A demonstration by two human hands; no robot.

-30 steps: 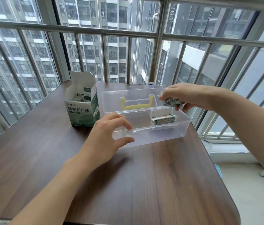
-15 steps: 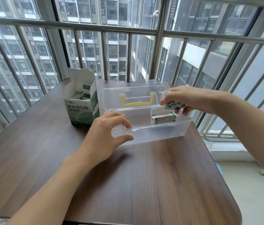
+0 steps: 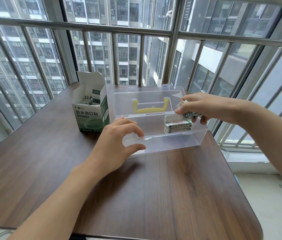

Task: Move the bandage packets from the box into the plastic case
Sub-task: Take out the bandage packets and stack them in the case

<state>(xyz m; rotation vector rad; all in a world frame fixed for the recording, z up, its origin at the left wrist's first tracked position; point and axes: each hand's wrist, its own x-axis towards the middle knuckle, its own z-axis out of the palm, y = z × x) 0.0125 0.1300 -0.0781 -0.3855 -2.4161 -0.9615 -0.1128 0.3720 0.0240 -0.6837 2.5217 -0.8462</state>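
Two hands, right hand (image 3: 211, 108) over plastic case (image 3: 162, 146) rim

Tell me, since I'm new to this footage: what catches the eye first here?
The clear plastic case lies open mid-table, a stack of bandage packets at its right end. The right hand holds more packets just above that stack, while the left hand steadies the case's front wall. The green-and-white box stands open to its left.

The clear plastic case (image 3: 155, 135) lies open-topped, its raised lid (image 3: 142, 101) walling the far side. A stack of bandage packets (image 3: 178, 126) fills its right end; the left stays free. The green-and-white cardboard box (image 3: 91, 111) stands just left, flaps up.
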